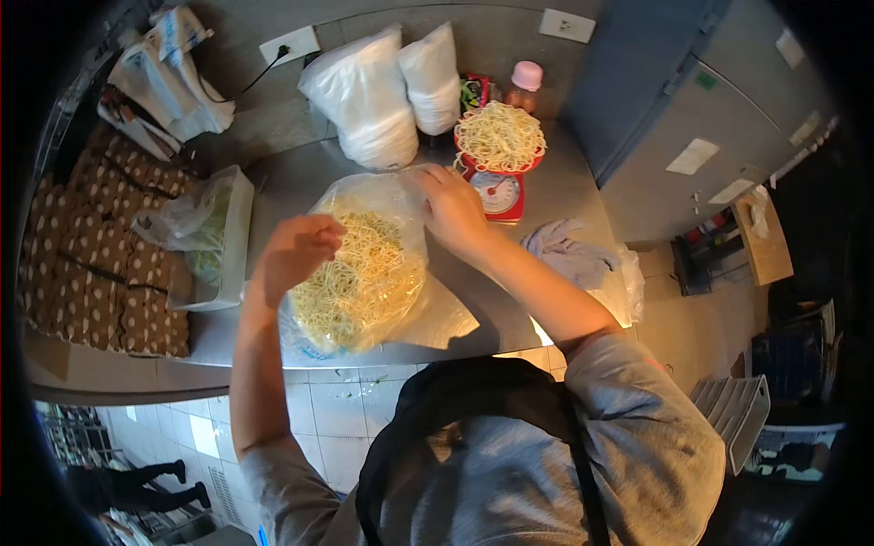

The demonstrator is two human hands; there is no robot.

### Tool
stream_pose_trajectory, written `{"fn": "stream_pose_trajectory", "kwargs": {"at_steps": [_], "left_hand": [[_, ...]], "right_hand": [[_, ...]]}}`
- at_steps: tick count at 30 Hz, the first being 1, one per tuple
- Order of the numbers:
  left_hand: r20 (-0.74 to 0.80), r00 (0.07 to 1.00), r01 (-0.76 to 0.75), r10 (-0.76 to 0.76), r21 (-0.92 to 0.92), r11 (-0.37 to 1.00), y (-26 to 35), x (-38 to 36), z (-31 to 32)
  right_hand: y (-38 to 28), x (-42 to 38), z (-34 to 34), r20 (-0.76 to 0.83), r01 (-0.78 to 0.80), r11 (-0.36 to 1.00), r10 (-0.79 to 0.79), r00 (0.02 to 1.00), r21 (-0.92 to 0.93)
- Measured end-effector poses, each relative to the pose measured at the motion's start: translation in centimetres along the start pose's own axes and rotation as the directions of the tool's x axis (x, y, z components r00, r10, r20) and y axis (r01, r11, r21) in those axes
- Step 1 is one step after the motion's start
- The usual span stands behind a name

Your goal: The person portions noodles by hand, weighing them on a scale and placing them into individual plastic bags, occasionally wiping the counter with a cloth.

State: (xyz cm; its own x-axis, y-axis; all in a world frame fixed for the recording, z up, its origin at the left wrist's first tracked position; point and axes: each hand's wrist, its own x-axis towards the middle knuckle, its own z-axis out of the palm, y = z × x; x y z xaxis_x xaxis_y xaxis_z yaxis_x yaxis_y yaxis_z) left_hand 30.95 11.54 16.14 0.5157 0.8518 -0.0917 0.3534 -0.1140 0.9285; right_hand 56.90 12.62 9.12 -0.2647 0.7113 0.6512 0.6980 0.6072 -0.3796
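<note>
A clear plastic bag [414, 264] full of pale yellow strands that look like bean sprouts [350, 282] lies on the steel counter in front of me. My right hand [451, 207] grips the bag's upper right edge, its fingers on the plastic. Over the left side of the bag, my left hand [305, 247] is closed with curled fingers; what it holds, if anything, cannot be made out. Beyond my right hand, a red kitchen scale [499, 193] carries a red basket [531, 165] heaped with more of the same sprouts [501, 136].
Two white plastic bags [364, 96] stand against the wall, near a pink-lidded jar [525, 86]. A white bin [238, 232] with bagged greens and stacked brown egg trays [100, 255] are on the left. A cloth [569, 253] lies right; a grey cabinet [674, 118] rises behind it.
</note>
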Motion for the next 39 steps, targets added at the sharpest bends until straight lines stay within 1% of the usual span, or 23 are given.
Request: {"fn": "stream_pose_trajectory", "kwargs": {"at_steps": [1, 2, 3, 5, 8, 10, 13, 14, 15, 17, 18, 20, 23, 24, 26, 29, 31, 32, 33, 35, 36, 37, 39], "left_hand": [[-0.078, 0.995, -0.061, 0.070, 0.111, 0.992, -0.5, 0.8, 1.1], [-0.148, 0.977, -0.115, 0.150, 0.225, 0.968, 0.6, 1.9, 3.5], [-0.212, 0.947, -0.160, 0.242, 0.340, 0.927, 1.7, 2.9, 5.6], [-0.201, 0.922, -0.243, 0.330, 0.364, 0.899, 0.9, 5.0, 8.6], [-0.287, 0.918, -0.136, 0.274, 0.422, 0.896, 0.5, 7.1, 10.9], [-0.253, 0.957, -0.059, 0.141, 0.306, 0.950, -0.7, 7.7, 10.5], [-0.158, 0.987, 0.030, -0.007, 0.144, 0.989, -0.5, 7.6, 9.9], [-0.115, 0.992, 0.059, -0.049, 0.087, 0.994, -0.4, 7.3, 9.9], [-0.130, 0.991, 0.043, -0.035, 0.058, 0.997, -0.5, 6.8, 9.6], [-0.156, 0.988, 0.004, -0.003, 0.006, 1.000, -0.7, 5.7, 8.3], [-0.191, 0.981, 0.022, -0.011, 0.054, 0.998, -0.9, 5.0, 7.6], [-0.261, 0.965, 0.064, -0.024, 0.146, 0.987, -1.7, 3.4, 5.7], [-0.238, 0.936, -0.132, 0.259, 0.445, 0.886, -5.8, 1.5, 2.0], [-0.246, 0.952, -0.044, 0.182, 0.479, 0.877, -5.3, 1.0, 0.7], [-0.279, 0.959, 0.118, 0.045, 0.539, 0.834, -3.0, 0.6, -1.5], [-0.483, 0.848, 0.190, 0.218, 0.661, 0.726, 2.8, 3.6, -2.3], [-0.485, 0.795, 0.083, 0.363, 0.680, 0.728, 5.4, 8.1, -1.8], [-0.455, 0.802, 0.059, 0.387, 0.705, 0.707, 6.3, 10.8, -1.4], [-0.425, 0.806, 0.033, 0.413, 0.728, 0.685, 6.8, 14.0, -0.9], [-0.391, 0.711, -0.097, 0.585, 0.769, 0.632, 6.7, 20.6, 0.1], [-0.423, 0.698, -0.074, 0.578, 0.760, 0.646, 6.9, 23.7, 0.9], [-0.454, 0.684, -0.053, 0.571, 0.750, 0.659, 7.2, 26.6, 1.4], [-0.526, 0.715, 0.109, 0.461, 0.735, 0.670, 7.6, 31.1, 1.9]], "right_hand": [[2.0, -0.1, 0.5, 0.045, -0.097, 0.991, 0.102, 0.994, -0.097], [4.4, -0.8, 1.8, 0.334, -0.068, 0.978, 0.132, 0.933, -0.196], [4.6, -0.9, 1.5, 0.341, -0.080, 0.988, 0.122, 0.932, -0.136], [4.3, -0.7, 1.1, 0.360, -0.093, 0.996, 0.091, 0.929, -0.011], [3.3, 1.0, -1.7, 0.383, -0.125, 0.984, 0.068, 0.921, 0.126], [3.9, 1.9, -3.0, 0.350, -0.088, 0.968, -0.001, 0.937, 0.237], [3.1, 4.1, -6.9, 0.497, -0.171, 0.937, -0.004, 0.868, 0.306], [3.0, 4.6, -7.9, 0.611, -0.359, 0.856, 0.066, 0.789, 0.372], [3.4, 4.8, -8.3, 0.611, -0.417, 0.821, 0.107, 0.784, 0.390], [4.6, 5.2, -8.8, 0.610, -0.521, 0.740, 0.191, 0.769, 0.425], [5.5, 5.3, -8.8, 0.524, -0.543, 0.733, 0.298, 0.798, 0.409], [8.5, 6.1, -9.3, 0.283, -0.400, 0.874, 0.324, 0.903, 0.275], [12.4, 5.0, -9.0, 0.004, -0.327, 0.944, 0.327, 0.945, -0.051], [12.9, 5.0, -9.3, -0.077, -0.329, 0.929, 0.320, 0.944, -0.170], [12.6, 3.9, -10.5, -0.135, -0.347, 0.925, 0.327, 0.935, -0.158], [11.4, -0.5, -12.2, -0.220, -0.400, 0.908, 0.367, 0.904, -0.126], [11.8, -6.1, -12.2, -0.103, -0.481, 0.848, 0.470, 0.876, -0.221], [13.7, -10.3, -10.8, 0.021, -0.529, 0.781, 0.566, 0.824, -0.332], [12.5, -13.4, -9.6, 0.034, -0.661, 0.638, 0.729, 0.684, -0.395], [10.4, -20.3, -7.3, 0.084, -0.541, 0.584, 0.722, 0.687, -0.605], [10.3, -22.9, -6.0, 0.116, -0.482, 0.566, 0.720, 0.684, -0.669], [9.9, -23.9, -5.7, 0.049, -0.468, 0.615, 0.637, 0.770, -0.634], [10.6, -24.8, -5.8, 0.009, -0.492, 0.701, 0.579, 0.816, -0.517]]}}
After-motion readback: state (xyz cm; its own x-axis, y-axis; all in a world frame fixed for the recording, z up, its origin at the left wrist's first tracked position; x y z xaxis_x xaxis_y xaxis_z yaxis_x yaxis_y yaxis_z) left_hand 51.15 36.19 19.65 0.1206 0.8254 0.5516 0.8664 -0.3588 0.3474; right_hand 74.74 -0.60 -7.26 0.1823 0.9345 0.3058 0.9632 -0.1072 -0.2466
